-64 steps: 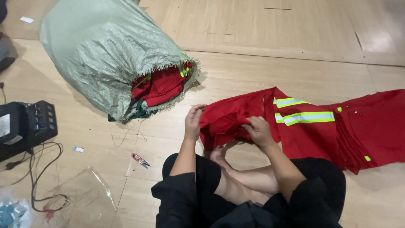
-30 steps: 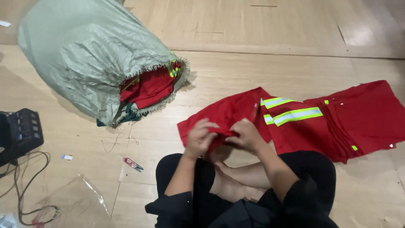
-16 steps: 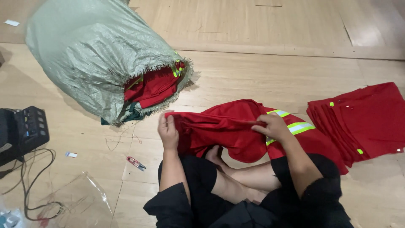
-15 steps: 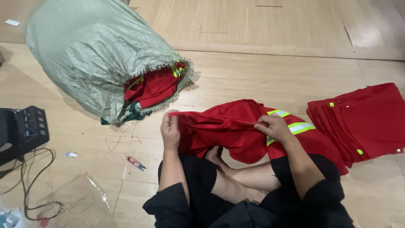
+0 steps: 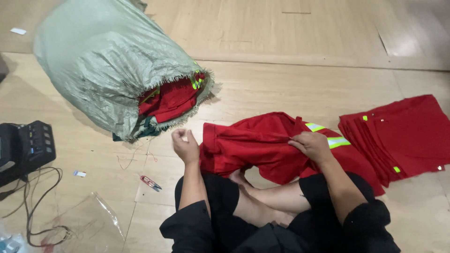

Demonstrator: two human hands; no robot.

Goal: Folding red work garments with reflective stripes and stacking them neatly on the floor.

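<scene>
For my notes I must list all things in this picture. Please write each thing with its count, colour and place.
Sack: one, pale green, upper left, on its side, red clothes in its mouth.
Garment: one, red with reflective stripes, centre floor.
Folded pile: one, red, right.
Snips: one, red, beside left knee.
Device: one, black, left edge, with cables.
Plastic bag: one, clear, lower left.
Left hand: loosely closed, at garment's edge.
Right hand: pinching garment.
</scene>
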